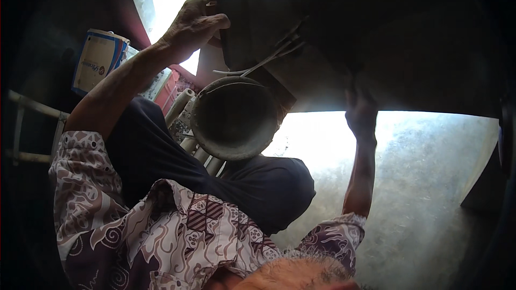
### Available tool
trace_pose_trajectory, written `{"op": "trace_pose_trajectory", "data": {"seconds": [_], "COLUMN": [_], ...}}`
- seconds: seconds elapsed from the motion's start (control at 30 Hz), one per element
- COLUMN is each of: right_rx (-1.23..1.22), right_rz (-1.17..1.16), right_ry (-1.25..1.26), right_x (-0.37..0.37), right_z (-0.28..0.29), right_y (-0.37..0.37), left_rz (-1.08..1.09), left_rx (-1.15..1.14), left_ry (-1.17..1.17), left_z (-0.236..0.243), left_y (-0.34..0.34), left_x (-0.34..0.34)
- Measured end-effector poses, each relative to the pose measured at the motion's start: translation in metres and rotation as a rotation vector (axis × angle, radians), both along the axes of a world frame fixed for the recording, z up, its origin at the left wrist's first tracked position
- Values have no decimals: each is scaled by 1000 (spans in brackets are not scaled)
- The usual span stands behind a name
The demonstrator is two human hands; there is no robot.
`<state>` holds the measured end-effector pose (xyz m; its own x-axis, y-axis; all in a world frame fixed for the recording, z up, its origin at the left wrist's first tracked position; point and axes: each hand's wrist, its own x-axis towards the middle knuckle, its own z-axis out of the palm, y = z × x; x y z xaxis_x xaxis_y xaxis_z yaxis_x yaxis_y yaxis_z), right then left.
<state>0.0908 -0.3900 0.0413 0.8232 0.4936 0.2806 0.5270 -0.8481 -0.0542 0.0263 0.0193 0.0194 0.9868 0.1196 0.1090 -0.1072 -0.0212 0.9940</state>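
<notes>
Head view: the left hand (193, 24) at eleven o'clock curls its fingers over the upper left edge of a big dark panel (344, 37); the right hand (361, 115) at three o'clock presses up under its lower edge, grip hidden in shadow; the panel's long axis runs roughly nine to three; a round bowl (234, 121) hangs at centre; bare concrete floor (424, 182) lies open at four o'clock; a bucket (99, 59) sits at ten.

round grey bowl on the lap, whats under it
Under the round grey bowl lie pale pipes and the person's dark trousers. How far the pipes run beneath it is hidden. The bowl's inside looks empty but dim.
</notes>
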Motion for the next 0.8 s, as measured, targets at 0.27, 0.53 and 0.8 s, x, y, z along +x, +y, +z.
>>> {"op": "trace_pose_trajectory", "data": {"seconds": [0.27,0.53,0.8], "right_rx": [-242,-233,19], "right_rz": [-11,-138,102], "right_ry": [-135,-229,599], "right_x": [29,-1,-75], "right_z": [8,30,-4], "right_y": [26,-103,11], "left_rz": [-5,-4,17], "left_rx": [21,57,13], "left_ry": [34,1,44], "left_z": [-17,-20,-16], "left_y": [-1,11,18], "left_x": [1,10,29]}}
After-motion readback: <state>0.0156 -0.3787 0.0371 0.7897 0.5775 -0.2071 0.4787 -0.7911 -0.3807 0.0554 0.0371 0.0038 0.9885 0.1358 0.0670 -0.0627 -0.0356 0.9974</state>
